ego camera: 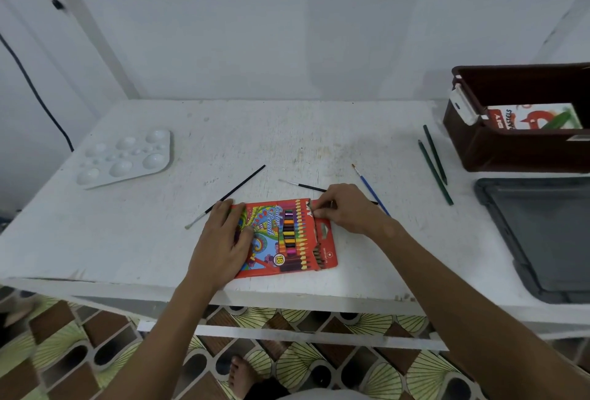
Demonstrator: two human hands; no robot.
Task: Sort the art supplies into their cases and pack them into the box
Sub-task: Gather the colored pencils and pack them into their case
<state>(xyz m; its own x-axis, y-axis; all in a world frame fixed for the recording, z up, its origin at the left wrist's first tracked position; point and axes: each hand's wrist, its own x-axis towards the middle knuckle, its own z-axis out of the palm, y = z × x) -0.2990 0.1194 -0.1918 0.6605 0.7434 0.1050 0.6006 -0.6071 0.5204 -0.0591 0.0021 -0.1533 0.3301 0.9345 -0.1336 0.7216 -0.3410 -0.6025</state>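
Left hand (223, 236) lies flat, fingers spread, pressing the left end of the coloured pencil case (289, 236). Right hand (346, 208) pinches the case's far right corner at the open flap (pencil tips visible). The case lies near the table (127, 240) front edge. Paintbrushes (236, 190) lie just beyond; brown box (510, 150) stands far right.

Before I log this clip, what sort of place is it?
Probably a room in a home, set up as a hobby corner. A worn white table stands against a plain wall, with patterned floor tiles below it. On it lie a paint palette, brushes and a colour-pencil pack.
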